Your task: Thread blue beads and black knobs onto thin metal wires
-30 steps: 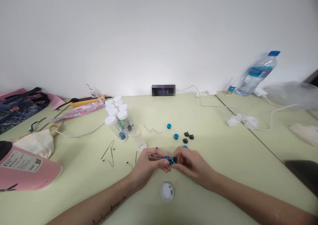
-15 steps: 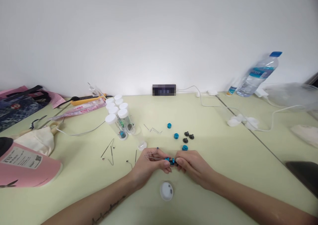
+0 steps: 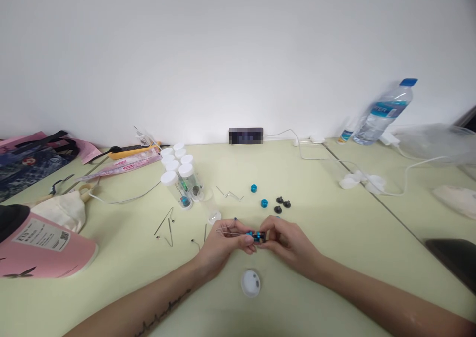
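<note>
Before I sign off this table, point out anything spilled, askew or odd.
Nothing looks spilled or damaged. One clear tube stands uncapped beside the white-capped tubes, which looks odd; a loose white cap with dark spots lies nearer the camera.

A person's left hand (image 3: 222,243) grips a small blue-and-black part (image 3: 256,236) and a thin bent wire (image 3: 228,233), right hand (image 3: 292,241) at the black end, above a worktop (image 3: 334,223) bearing blue pieces (image 3: 264,203), black pieces (image 3: 277,210), a white lid (image 3: 248,286) and white-capped clear tubes (image 3: 190,182).

Jars (image 3: 186,170) left of held part (image 3: 256,236), lid (image 3: 249,284) before
</note>
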A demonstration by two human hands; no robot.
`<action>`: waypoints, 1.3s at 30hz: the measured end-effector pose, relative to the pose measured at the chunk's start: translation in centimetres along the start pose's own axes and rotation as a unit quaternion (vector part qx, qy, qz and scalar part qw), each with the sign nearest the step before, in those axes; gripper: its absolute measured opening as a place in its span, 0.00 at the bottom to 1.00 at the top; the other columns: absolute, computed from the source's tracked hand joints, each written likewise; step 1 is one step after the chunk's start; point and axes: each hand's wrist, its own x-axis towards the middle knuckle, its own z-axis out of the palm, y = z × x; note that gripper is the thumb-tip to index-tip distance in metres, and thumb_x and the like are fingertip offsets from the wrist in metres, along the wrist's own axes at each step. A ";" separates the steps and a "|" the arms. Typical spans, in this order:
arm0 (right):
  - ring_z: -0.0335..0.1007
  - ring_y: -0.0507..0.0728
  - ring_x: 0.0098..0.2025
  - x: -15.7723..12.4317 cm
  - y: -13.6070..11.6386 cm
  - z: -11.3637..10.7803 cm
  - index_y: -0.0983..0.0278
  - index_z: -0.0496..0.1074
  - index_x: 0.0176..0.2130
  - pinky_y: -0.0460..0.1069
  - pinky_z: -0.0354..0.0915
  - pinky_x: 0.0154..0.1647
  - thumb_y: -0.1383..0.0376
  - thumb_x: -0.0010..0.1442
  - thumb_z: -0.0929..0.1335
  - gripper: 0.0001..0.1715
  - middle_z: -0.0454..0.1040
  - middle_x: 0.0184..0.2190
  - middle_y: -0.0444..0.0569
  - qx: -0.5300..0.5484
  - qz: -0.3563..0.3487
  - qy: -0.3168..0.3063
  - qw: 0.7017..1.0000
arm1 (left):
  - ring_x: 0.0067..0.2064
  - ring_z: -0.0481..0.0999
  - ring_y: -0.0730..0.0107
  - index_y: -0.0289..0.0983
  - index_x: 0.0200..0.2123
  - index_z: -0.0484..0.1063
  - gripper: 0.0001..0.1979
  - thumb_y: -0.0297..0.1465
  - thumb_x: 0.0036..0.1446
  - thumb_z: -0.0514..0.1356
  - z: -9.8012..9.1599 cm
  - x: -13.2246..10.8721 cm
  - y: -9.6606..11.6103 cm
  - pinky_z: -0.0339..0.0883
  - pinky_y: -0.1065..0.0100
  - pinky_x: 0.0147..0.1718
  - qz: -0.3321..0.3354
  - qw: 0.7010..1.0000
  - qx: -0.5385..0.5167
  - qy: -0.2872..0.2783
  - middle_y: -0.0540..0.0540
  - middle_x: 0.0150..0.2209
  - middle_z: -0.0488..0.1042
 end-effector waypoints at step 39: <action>0.55 0.49 0.22 0.0 -0.6 -0.3 0.63 0.64 0.33 0.43 0.53 0.22 0.59 0.64 0.62 0.11 0.62 0.21 0.40 -0.009 -0.004 -0.028 1.000 | 0.27 0.77 0.71 0.30 0.31 0.76 0.09 0.29 0.46 0.69 0.0 -0.1 -0.1 0.70 0.71 0.30 0.001 1.000 -0.011 -0.012 0.44 0.26 0.79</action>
